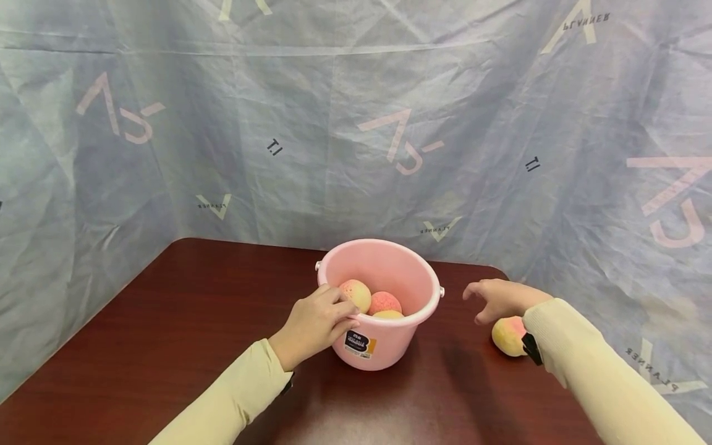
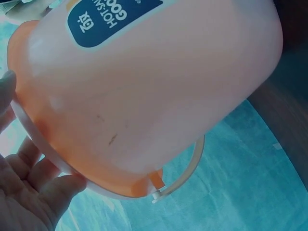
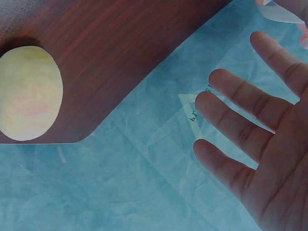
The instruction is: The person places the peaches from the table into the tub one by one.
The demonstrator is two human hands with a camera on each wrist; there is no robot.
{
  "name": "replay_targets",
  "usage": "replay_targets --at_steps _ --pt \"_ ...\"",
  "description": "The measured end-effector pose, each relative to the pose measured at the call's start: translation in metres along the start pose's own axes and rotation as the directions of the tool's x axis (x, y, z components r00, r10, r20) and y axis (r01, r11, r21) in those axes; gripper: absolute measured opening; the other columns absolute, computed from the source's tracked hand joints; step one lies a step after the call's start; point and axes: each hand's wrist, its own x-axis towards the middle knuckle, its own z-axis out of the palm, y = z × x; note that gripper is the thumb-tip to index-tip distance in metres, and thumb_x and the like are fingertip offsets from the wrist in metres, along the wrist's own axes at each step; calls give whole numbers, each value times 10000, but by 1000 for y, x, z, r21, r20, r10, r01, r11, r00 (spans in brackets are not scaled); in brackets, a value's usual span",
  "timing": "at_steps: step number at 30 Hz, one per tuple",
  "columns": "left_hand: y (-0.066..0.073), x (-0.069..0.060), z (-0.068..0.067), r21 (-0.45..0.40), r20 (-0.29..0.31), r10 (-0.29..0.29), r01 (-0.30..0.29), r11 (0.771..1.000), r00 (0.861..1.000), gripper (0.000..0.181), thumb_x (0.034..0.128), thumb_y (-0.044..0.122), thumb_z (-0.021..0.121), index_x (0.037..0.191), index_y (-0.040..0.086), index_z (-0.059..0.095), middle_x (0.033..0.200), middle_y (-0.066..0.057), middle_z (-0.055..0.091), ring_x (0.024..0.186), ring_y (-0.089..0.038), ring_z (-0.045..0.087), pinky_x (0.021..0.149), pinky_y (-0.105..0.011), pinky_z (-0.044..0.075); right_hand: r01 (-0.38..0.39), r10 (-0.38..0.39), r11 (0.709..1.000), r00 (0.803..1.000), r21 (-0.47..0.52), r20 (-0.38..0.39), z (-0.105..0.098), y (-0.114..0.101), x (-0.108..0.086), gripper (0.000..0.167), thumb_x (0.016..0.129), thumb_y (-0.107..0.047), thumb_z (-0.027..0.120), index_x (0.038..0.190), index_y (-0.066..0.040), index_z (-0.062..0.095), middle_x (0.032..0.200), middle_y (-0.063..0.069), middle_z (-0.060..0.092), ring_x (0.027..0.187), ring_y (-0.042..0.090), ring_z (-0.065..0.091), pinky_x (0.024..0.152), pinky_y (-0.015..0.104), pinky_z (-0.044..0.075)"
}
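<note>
A pink bucket with a dark label stands upright on the table. My left hand grips its near-left rim, fingers over the edge and thumb outside; the left wrist view shows that hand on the rim and the bucket's wall close up. Inside the bucket lie a pink-and-yellow peach, a redder one and a third, yellow one partly hidden by the rim. My right hand hovers to the right of the bucket, fingers spread and holding nothing. Below its wrist another peach rests on the table, apart from the hand.
The dark red-brown table has rounded far corners. A grey-blue printed cloth hangs behind it and along both sides. A pale bucket handle hangs down from the rim in the left wrist view.
</note>
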Motion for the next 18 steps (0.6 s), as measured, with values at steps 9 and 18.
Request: replay_targets --at_steps 9,18 --pt "0 0 1 5 1 6 -6 1000 1000 179 760 276 803 845 173 684 834 7 573 770 -154 524 560 -282 507 -34 34 999 999 -1 -28 4 9 -8 428 732 -123 746 1121 -22 598 1102 208 553 926 292 572 758 420 475" --pt "-1 -1 2 12 1 4 -4 1000 1000 179 760 288 799 847 179 686 835 8 575 772 -157 529 547 -292 507 -64 66 996 998 67 -22 16 24 -14 439 748 -109 739 1148 -19 582 1150 237 523 968 314 563 752 418 475"
